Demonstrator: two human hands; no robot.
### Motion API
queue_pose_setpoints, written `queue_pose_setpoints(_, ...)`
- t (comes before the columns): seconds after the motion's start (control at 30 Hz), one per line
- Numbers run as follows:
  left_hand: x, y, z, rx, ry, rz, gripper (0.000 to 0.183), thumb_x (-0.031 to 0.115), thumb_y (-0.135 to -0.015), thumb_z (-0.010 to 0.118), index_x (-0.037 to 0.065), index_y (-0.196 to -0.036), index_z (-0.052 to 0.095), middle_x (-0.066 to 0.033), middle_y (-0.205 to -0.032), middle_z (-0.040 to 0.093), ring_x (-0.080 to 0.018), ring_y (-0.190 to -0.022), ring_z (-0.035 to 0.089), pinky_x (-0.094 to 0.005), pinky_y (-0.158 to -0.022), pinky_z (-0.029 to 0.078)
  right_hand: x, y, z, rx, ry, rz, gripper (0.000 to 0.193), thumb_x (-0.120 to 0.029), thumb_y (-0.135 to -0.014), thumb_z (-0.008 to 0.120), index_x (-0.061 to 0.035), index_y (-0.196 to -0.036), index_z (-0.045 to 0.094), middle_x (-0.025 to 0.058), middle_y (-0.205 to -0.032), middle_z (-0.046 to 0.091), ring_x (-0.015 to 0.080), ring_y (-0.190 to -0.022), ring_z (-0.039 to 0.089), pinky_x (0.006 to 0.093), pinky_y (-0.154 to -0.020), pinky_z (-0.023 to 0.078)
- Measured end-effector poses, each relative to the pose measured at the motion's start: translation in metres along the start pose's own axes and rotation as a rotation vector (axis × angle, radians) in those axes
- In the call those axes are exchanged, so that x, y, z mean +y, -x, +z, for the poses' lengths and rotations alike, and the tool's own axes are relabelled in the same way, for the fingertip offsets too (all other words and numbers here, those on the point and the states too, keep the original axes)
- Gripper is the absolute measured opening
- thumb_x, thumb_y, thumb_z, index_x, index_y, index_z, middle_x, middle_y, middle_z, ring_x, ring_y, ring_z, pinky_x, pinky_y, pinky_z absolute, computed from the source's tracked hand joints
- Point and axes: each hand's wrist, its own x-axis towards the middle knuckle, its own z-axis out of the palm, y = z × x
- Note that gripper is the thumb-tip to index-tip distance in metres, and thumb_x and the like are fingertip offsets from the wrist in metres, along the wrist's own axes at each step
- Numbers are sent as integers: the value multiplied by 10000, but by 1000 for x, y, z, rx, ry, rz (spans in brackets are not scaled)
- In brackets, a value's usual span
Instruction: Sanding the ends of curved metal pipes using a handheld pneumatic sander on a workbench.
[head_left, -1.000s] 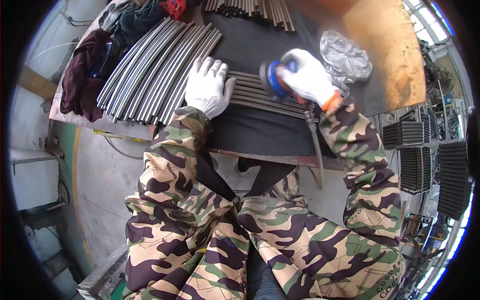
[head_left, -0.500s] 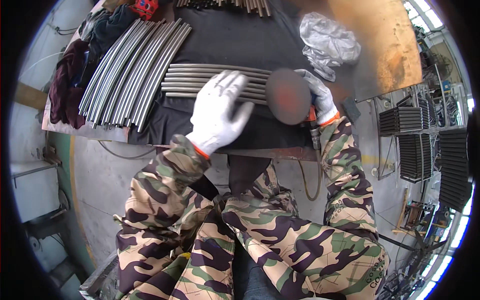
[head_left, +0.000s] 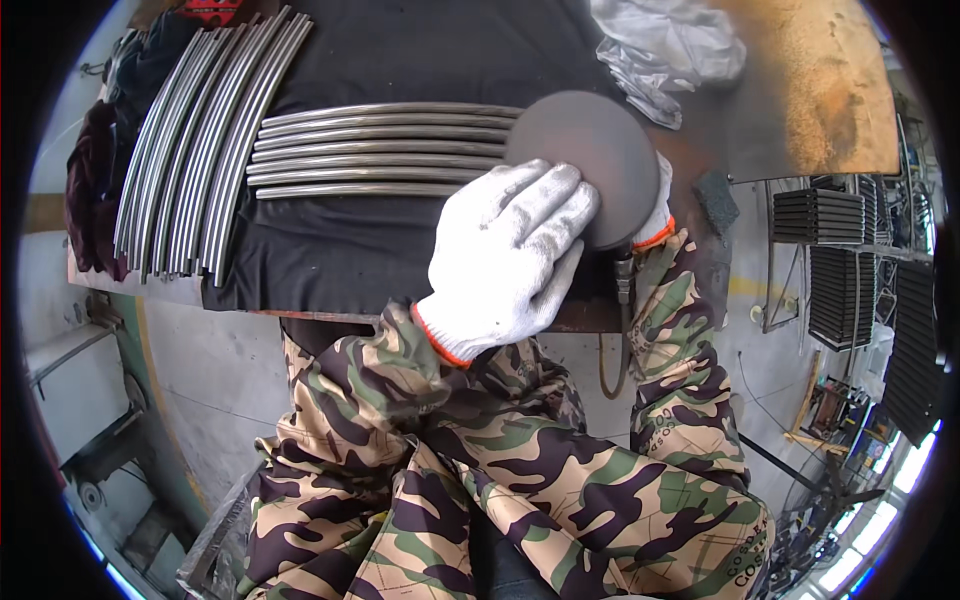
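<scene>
My right hand (head_left: 661,208), in a white glove with an orange cuff, holds an air disc sander whose round grey sanding disc (head_left: 590,130) faces up toward me. The disc hides most of that hand and the sander's body; its hose fitting (head_left: 624,278) hangs below. My left hand (head_left: 505,260), also in a white glove, is open, with fingers stretched over the disc's lower left part. Whether they touch the disc cannot be told. Just left of the disc, several shiny metal tubes (head_left: 380,146) lie side by side on black cloth (head_left: 420,50), their right ends behind the disc.
More metal tubes (head_left: 205,150) lie slanted on the left, beside dark clothing (head_left: 95,190). A crumpled silvery plastic bag (head_left: 670,50) sits at the back right, near a brown board (head_left: 830,90). A dark abrasive pad (head_left: 716,200) lies right of my right hand. Racks hold dark parts (head_left: 818,215).
My left hand has moved right, from over the tubes to the sanding disc. The disc appears larger and nearer. The whole view has shifted, so the tubes now sit farther left.
</scene>
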Motion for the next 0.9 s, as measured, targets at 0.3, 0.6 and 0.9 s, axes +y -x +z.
queue_pose_setpoints(0.3, 9, 13, -24, -79, -41, -108, 584, 150, -694, 826, 33, -1257, 724, -173, -1347, 666, -342, -1151, 663, -480, -1000, 520, -10, -10, 44, 119, -896, 441, 454, -89, -1051, 505, 83, -1471, 504, 195, -1490, 572, 268, -1350, 586, 405, -1135, 491)
queue_pose_setpoints(0.6, 2, 10, -18, 26, -50, -4, 502, 134, -673, 855, 53, -1159, 756, -143, -1262, 701, -339, -1094, 684, -487, -962, 555, -8, -1, 36, 27, -316, 146, 437, -91, -1033, 544, 86, -1432, 535, 204, -1490, 569, 268, -1339, 596, 404, -1121, 499)
queue_pose_setpoints(0.9, -1, 19, -25, 18, -65, 43, 393, 81, -666, 812, 87, -1059, 792, -83, -1181, 736, -276, -1031, 698, -445, -930, 576, -19, 0, 51, 0, -397, 212, 439, -90, -1028, 553, 86, -1430, 537, 207, -1494, 566, 269, -1343, 593, 405, -1122, 497)
